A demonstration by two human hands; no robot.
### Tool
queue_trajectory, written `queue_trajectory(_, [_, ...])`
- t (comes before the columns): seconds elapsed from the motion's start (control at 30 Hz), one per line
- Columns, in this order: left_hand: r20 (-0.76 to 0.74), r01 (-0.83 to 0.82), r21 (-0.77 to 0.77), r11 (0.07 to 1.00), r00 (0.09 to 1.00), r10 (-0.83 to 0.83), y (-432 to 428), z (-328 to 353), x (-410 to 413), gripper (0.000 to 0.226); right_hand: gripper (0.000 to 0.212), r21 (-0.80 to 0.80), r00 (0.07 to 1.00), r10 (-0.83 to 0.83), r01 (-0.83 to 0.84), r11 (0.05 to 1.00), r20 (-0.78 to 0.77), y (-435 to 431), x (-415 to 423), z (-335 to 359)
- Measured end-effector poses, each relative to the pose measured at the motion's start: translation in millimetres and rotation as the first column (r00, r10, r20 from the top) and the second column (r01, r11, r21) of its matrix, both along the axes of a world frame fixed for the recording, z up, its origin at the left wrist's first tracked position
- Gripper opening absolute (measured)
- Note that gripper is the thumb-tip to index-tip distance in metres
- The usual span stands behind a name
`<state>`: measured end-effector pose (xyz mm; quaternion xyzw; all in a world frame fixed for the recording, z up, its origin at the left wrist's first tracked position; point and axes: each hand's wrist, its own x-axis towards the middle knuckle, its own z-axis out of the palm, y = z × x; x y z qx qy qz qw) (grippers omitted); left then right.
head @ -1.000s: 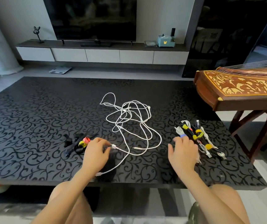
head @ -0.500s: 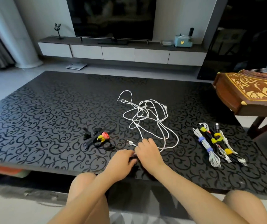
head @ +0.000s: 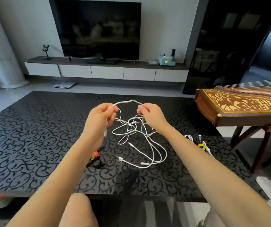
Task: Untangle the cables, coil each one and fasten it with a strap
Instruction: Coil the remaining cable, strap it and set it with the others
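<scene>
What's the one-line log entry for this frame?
stage: untangling | left hand: pinches white cable | right hand: pinches white cable | rest: tangled on table | straps: on table

The cables [head: 141, 140] lie mid-table [head: 24, 136], ends trailing toward the near edge. Above them the left hand [head: 99, 118] and right hand [head: 151, 114] pinch one stretch between them. Straps [head: 95, 158] lie left of the cables. Bundles [head: 202, 145] lie by the right edge. A zither [head: 239, 104] stands beyond that edge, and a TV [head: 97, 28] stands behind the far edge.
</scene>
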<state>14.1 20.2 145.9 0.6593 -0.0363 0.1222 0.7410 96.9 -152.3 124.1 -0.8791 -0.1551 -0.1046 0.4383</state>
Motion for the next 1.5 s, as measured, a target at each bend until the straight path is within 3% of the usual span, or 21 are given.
queue_trajectory(0.07, [-0.024,-0.053,-0.047,0.998,0.998,0.052,3,7,12,0.029,0.030,0.146,0.999,0.038,-0.037,0.989,-0.007,5,9,35])
queue_trajectory(0.13, [-0.015,-0.110,-0.010,0.994,0.994,0.110,4,11,21,0.028,0.026,0.236,0.995,0.044,-0.063,0.970,0.085,8,17,76])
queue_trajectory(0.33, [0.176,-0.205,0.053,0.977,0.965,0.193,-7,51,38,0.025,0.017,0.056,0.849,0.136,-0.191,0.980,0.511,26,3,193])
queue_trajectory(0.43, [0.195,-0.261,0.024,0.965,0.948,0.251,-9,70,48,0.026,0.013,0.015,0.816,0.161,-0.203,0.979,0.555,25,-6,223])
queue_trajectory(0.53, [0.196,-0.271,0.099,0.957,0.949,0.248,-10,74,50,0.027,0.016,-0.022,0.817,0.322,-0.356,0.934,0.478,19,-25,228])
queue_trajectory(0.6, [0.164,-0.161,0.077,0.984,0.975,0.147,-11,73,46,0.028,0.014,-0.016,0.840,0.377,-0.403,0.915,0.390,13,-33,216])
queue_trajectory(0.7, [0.119,0.050,-0.067,0.996,0.992,-0.042,-18,73,32,0.032,0.013,0.126,0.897,0.282,-0.340,0.932,0.339,5,-31,190])
queue_trajectory(0.83, [0.074,0.151,-0.123,0.981,0.987,-0.143,-31,70,16,0.042,0.014,0.341,0.956,0.141,-0.226,0.912,0.255,-3,-31,155])
queue_trajectory(1.03, [0.030,0.171,-0.053,0.984,0.985,-0.169,-42,65,10,0.049,0.017,0.467,0.994,0.066,-0.097,0.879,0.082,8,-48,114])
queue_trajectory(1.17, [0.036,0.198,-0.045,0.979,0.980,-0.196,-50,67,6,0.046,0.021,0.441,0.994,0.107,-0.099,0.892,0.007,14,-59,94])
queue_trajectory(1.33, [0.058,-0.002,0.128,0.992,0.998,-0.006,-53,66,7,0.046,0.019,0.341,0.982,0.185,-0.167,0.925,-0.022,9,-70,84])
queue_trajectory(1.37, [0.063,-0.045,0.068,0.997,0.997,0.041,-53,67,8,0.047,0.014,0.338,0.978,0.199,-0.169,0.926,-0.057,6,-73,81])
queue_trajectory(1.43, [0.057,-0.072,-0.214,0.974,0.995,0.086,-49,73,12,0.048,0.007,0.362,0.962,0.227,-0.160,0.918,-0.149,-4,-78,67])
queue_trajectory(1.5, [0.074,-0.038,-0.511,0.859,0.993,0.087,-33,83,15,0.049,0.006,0.340,0.937,0.262,-0.175,0.924,-0.230,-17,-84,46])
